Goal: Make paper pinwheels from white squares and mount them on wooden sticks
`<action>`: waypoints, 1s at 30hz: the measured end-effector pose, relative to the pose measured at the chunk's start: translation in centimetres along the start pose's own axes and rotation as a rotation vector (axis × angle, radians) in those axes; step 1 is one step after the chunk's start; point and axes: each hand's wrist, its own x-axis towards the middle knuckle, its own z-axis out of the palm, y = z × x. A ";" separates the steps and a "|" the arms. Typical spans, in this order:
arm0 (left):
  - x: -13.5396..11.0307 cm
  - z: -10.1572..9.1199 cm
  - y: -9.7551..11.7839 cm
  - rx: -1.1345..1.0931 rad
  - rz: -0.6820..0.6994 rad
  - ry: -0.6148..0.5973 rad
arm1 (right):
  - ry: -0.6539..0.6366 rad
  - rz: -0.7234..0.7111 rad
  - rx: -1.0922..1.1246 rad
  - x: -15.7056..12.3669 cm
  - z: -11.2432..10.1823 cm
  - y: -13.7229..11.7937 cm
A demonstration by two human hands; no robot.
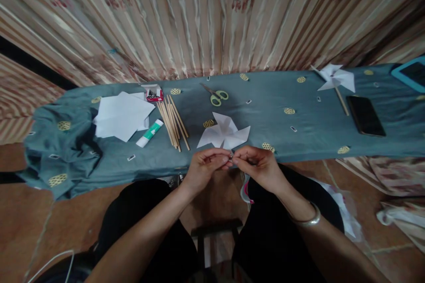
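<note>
My left hand (210, 163) and my right hand (257, 163) meet at the table's front edge, fingertips pinched together. Between them is a small shiny metal pin (230, 158), mostly covered by the fingers. Just beyond my fingers a white paper pinwheel (226, 130) without a stick lies on the cloth. Behind it rest scissors (217, 97) with green handles. To the left are several wooden sticks (172, 121), a glue stick (150, 133) and a small red box (153, 93) of metal pieces.
White paper sheets (124, 115) are piled at the left, near the bunched tablecloth (66, 141). On the right lie a pinwheel on a stick (336, 78), a black phone (365, 116) and a blue-framed device (411, 73). A curtain (212, 17) hangs behind the table.
</note>
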 end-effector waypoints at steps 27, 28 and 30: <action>0.8 0.2 -0.8 -0.027 0.058 0.010 | 0.181 -0.507 -0.835 0.5 -0.3 2.2; 0.7 0.1 -0.7 -0.033 0.056 0.012 | 0.185 -0.520 -0.839 0.5 -0.2 2.2; 0.5 0.0 -0.6 -0.046 0.053 0.016 | 0.189 -0.522 -0.809 0.5 0.0 2.1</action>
